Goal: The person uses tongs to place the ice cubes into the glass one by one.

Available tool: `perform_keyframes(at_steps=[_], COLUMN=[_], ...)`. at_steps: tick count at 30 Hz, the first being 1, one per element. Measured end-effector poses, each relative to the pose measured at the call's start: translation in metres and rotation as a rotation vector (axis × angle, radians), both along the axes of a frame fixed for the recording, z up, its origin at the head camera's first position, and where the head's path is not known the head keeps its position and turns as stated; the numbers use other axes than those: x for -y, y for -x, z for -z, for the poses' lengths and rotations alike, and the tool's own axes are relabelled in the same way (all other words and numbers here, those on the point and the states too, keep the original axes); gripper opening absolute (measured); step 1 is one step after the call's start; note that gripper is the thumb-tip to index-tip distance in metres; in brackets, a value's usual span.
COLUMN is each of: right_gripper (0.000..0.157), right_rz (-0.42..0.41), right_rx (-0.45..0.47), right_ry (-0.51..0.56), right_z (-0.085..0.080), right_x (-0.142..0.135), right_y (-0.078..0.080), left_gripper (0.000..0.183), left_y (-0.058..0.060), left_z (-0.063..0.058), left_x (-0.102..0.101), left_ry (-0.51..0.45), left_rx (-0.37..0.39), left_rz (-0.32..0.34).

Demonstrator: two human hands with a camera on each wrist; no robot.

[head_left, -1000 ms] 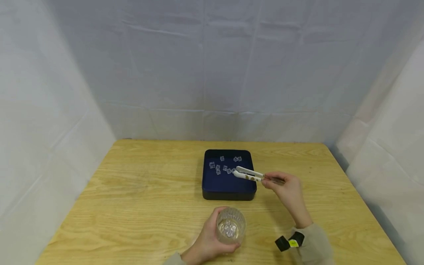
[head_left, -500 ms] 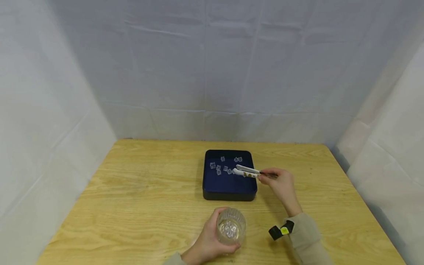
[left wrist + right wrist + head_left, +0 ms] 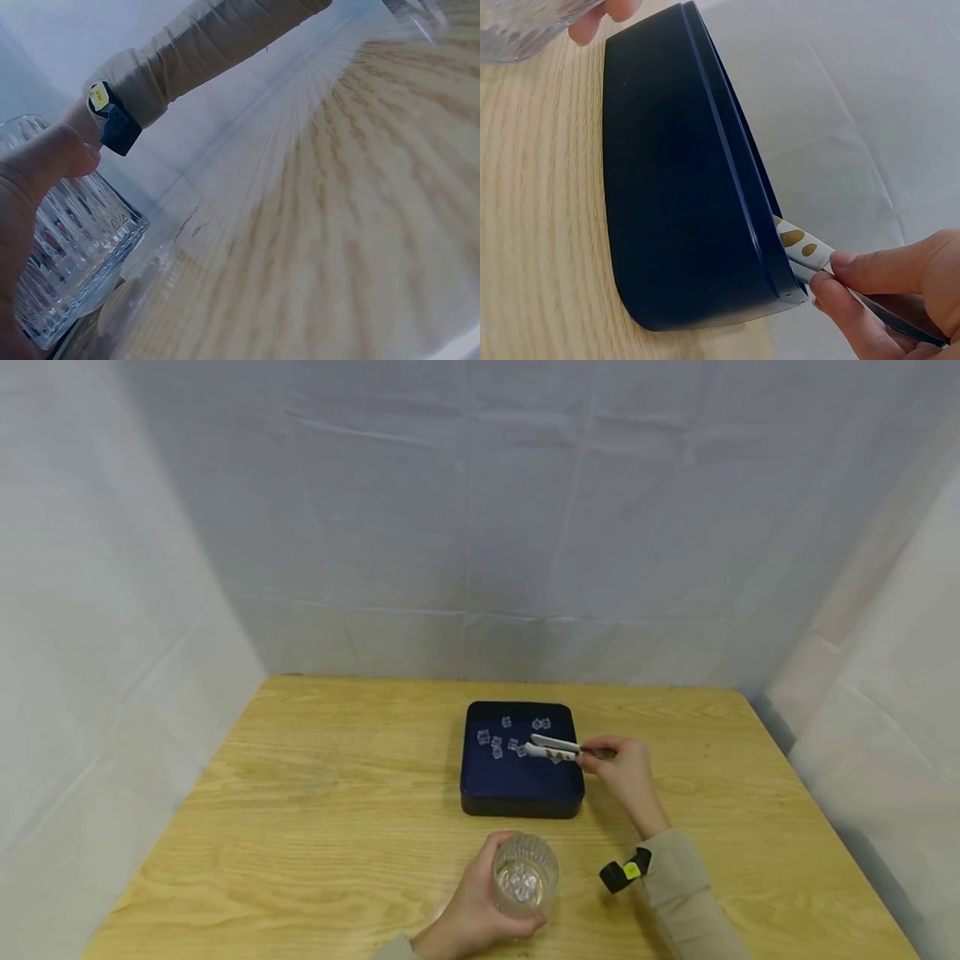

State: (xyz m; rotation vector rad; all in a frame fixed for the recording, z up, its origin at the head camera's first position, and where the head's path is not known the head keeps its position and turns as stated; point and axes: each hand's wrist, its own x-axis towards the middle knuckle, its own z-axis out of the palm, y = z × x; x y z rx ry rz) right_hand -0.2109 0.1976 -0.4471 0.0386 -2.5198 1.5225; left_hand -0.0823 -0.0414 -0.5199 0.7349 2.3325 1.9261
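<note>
My left hand (image 3: 480, 902) grips a ribbed clear glass (image 3: 527, 875) near the table's front; several clear cubes lie at its bottom. In the left wrist view the thumb wraps the glass (image 3: 75, 240). My right hand (image 3: 622, 772) pinches white tongs (image 3: 553, 747) with gold spots, their tips low inside a dark blue square tray (image 3: 521, 785). Several clear cubes (image 3: 497, 747) are scattered in the tray, some right at the tong tips. From the right wrist, the tray's wall (image 3: 682, 172) hides the ends of the tongs (image 3: 799, 240).
The tray and glass are on a light wooden table (image 3: 315, 827), the glass in front of the tray. White cloth (image 3: 465, 527) hangs behind the table and along both sides. A black strap device (image 3: 624, 871) sits on the right wrist.
My right hand and the tongs have shifted left and slightly up over the tray, and the tong arms have drawn closer together. The left hand with the glass has stayed nearly still.
</note>
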Motion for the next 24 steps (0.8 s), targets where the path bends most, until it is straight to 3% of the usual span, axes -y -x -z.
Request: perform_keyframes(at_steps=[6,13,24], right_gripper=[0.020,0.020,0.020], right_rz=[-0.020,-0.045,-0.109], right_rx=[0.006,0.007,-0.096], right_ry=[-0.035,-0.077,-0.297], right_z=[-0.004,-0.009,-0.013], right_x=[0.003,0.005,0.011], right_y=[0.002,-0.001,-0.005], left_gripper=[0.092,0.089,0.090], left_y=[0.000,0.001,-0.001], left_z=[0.000,0.001,0.000], left_x=[0.000,0.000,0.000], left_ry=[-0.009,-0.008,-0.013], left_rx=[0.024,-0.028,-0.014], left_rz=[-0.002,0.002,0.004])
